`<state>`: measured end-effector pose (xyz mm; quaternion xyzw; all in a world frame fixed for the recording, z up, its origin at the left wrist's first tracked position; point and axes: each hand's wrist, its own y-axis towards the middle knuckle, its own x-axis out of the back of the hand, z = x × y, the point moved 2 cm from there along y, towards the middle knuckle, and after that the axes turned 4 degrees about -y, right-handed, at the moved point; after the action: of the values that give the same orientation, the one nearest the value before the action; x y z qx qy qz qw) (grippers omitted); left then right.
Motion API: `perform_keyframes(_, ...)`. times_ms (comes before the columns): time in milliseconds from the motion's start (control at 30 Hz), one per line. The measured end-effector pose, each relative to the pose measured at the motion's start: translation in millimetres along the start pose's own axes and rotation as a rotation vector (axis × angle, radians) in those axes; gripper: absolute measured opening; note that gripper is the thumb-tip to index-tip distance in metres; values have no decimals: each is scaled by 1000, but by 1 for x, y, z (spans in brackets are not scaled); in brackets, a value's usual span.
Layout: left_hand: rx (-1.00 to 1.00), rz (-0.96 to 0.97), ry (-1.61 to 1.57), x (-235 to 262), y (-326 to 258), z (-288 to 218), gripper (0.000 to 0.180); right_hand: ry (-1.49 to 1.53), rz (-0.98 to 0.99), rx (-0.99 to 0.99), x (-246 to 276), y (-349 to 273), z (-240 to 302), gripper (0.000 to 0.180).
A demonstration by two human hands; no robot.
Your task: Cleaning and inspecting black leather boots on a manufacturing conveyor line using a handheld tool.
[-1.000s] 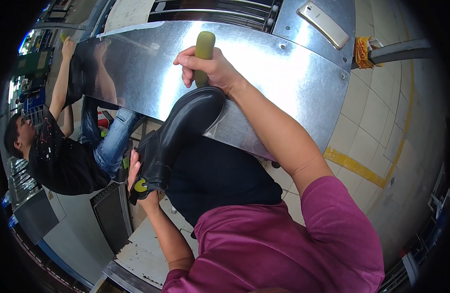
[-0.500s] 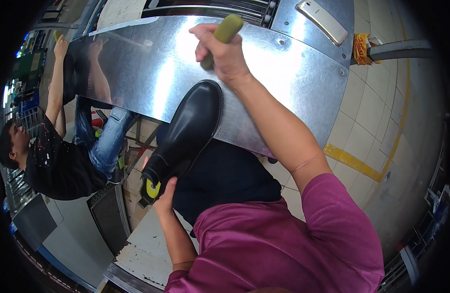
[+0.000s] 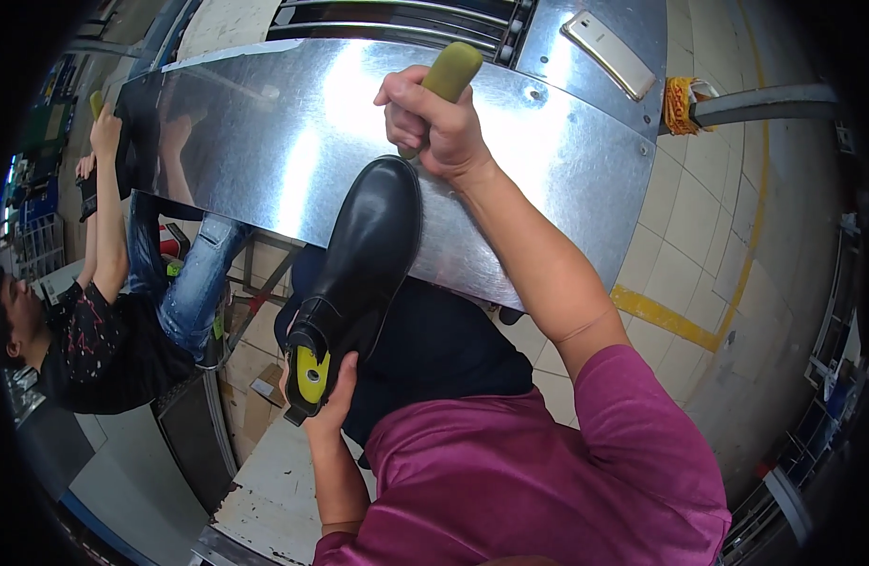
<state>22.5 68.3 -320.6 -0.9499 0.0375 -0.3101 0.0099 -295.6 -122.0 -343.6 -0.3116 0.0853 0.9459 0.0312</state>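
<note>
A black leather ankle boot (image 3: 368, 236) slants across my lap, its toe over the near edge of the metal bench. My left hand (image 3: 338, 391) grips it at the heel end, thumb on one side of the opening, where a yellow-green insole (image 3: 311, 375) shows. Above the toe, my right hand (image 3: 444, 127) is closed round an olive-green, rounded, sponge-like pad (image 3: 453, 68). The pad's lower end sits right by the toe tip; I cannot tell whether they touch. Most of my left fingers are hidden behind the boot.
The shiny metal bench (image 3: 246, 123) spans the front, with rollers (image 3: 397, 19) beyond it. A phone (image 3: 609, 57) lies at the far right, near a grey bar wrapped in yellow plastic (image 3: 682, 106). At left a co-worker (image 3: 104, 349) sits at the same bench, holding a similar green pad.
My right hand with the pad has come down closer to the boot's toe. The boot's opening has tipped toward me, showing more insole. The co-worker's raised hand has lowered a little.
</note>
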Motion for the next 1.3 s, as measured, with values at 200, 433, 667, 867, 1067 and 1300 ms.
perform_keyframes(200,-4,0,48,2,3,-7,72,18,61,-18,-4,0,-5,24)
perform_keyframes(433,-93,-15,93,-6,11,-18,67,63,3,-45,1,-7,-12,21)
perform_keyframes(667,-98,8,41,-8,23,-29,62,70,-60,-48,2,-8,-15,16)
perform_keyframes(867,-373,-67,-287,7,27,-46,67,377,-148,-122,11,-5,-35,24)
perform_keyframes(1067,-246,-108,-218,8,14,-47,70,505,-82,-168,41,-17,-18,27)
perform_keyframes(1300,8,-458,-344,74,-70,-58,55,255,353,-157,28,-13,-16,39)
